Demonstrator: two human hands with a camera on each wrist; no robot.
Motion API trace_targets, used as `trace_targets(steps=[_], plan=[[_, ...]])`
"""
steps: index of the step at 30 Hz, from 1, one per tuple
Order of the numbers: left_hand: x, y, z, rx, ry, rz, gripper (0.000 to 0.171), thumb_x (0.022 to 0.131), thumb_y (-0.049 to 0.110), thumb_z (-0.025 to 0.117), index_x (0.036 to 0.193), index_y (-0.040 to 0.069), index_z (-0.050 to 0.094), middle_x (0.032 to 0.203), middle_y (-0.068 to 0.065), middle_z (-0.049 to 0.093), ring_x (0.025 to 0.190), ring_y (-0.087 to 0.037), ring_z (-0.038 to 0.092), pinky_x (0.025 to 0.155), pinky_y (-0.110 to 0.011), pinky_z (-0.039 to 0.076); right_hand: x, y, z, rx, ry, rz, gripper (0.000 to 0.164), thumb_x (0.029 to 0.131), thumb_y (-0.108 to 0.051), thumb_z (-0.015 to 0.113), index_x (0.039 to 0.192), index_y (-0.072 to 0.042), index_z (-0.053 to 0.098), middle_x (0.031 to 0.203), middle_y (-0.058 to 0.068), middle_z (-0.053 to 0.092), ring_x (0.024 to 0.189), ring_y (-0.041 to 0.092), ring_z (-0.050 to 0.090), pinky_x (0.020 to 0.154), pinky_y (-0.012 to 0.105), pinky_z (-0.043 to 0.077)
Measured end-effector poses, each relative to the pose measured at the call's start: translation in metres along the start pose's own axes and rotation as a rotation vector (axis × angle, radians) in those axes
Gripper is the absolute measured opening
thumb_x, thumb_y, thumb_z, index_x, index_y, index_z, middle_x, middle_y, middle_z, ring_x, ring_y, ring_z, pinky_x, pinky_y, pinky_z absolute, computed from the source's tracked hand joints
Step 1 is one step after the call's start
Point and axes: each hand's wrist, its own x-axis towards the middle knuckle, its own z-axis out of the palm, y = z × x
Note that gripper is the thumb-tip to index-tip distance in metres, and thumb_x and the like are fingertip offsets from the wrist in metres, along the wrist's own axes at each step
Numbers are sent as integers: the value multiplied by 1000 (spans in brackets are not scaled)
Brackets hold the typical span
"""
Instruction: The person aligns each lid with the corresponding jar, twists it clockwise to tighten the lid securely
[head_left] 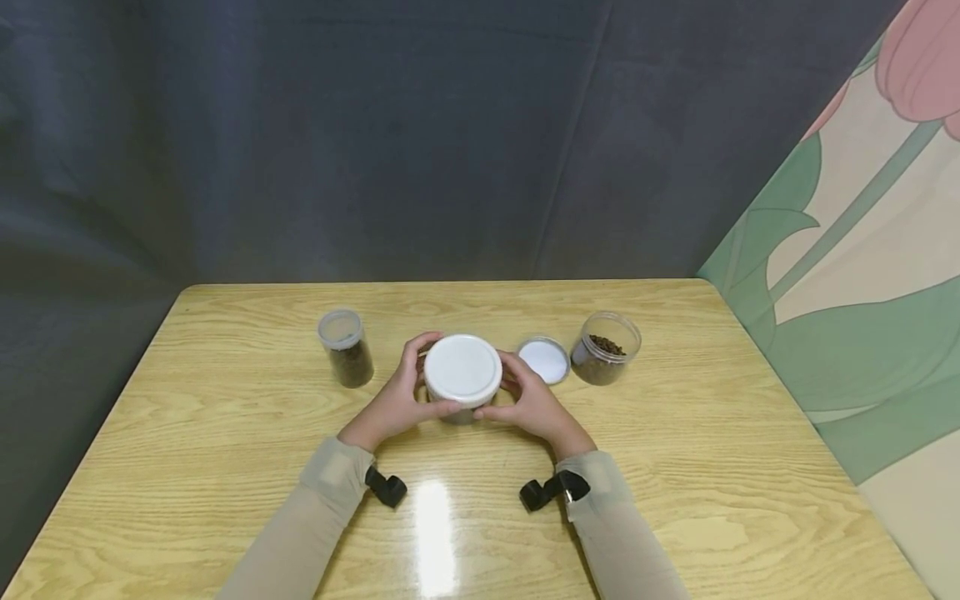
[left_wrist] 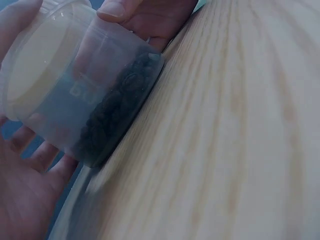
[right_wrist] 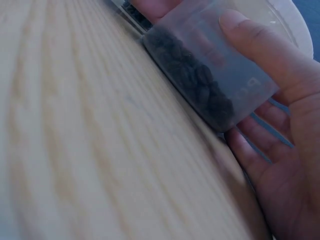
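A clear plastic jar (left_wrist: 107,65) with a white lid (head_left: 462,368) on top stands at the middle of the table. Dark bean-like pieces (right_wrist: 187,75) fill its lower part. My left hand (head_left: 401,400) grips the jar from the left, its thumb by the lid's near rim. From the right, my right hand (head_left: 536,406) curls round the jar, with the thumb on its wall below the lid. In both wrist views the jar's base is right at the table surface. The far fingers are partly hidden behind the jar in the head view.
On the left stands a tall clear jar (head_left: 351,364) with dark contents and a translucent lid. Close to my right hand, a round white lid (head_left: 544,360) lies beside an open clear jar (head_left: 596,367) holding brown granules. A dark curtain (head_left: 420,150) hangs behind the table (head_left: 690,467).
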Motion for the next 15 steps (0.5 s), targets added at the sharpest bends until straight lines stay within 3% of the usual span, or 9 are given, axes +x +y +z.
trace_targets(steps=[8, 15], plan=[[-1, -4, -1, -41, 12, -26, 98, 85, 26, 85, 153, 14, 16, 155, -15, 31, 143, -34, 35, 118, -55, 30, 0, 0, 0, 10, -2, 10, 91, 71, 5, 89, 150, -4, 44, 150, 12, 47, 140, 30, 43, 117, 37, 37], [0, -9, -5, -63, -7, 22, 95, 89, 22, 81, 158, 8, 17, 157, -14, 33, 145, -33, 35, 121, -50, 28, 1, -1, -1, 19, -9, 12, 91, 71, 7, 88, 150, -2, 43, 151, 16, 46, 141, 34, 42, 118, 41, 35]])
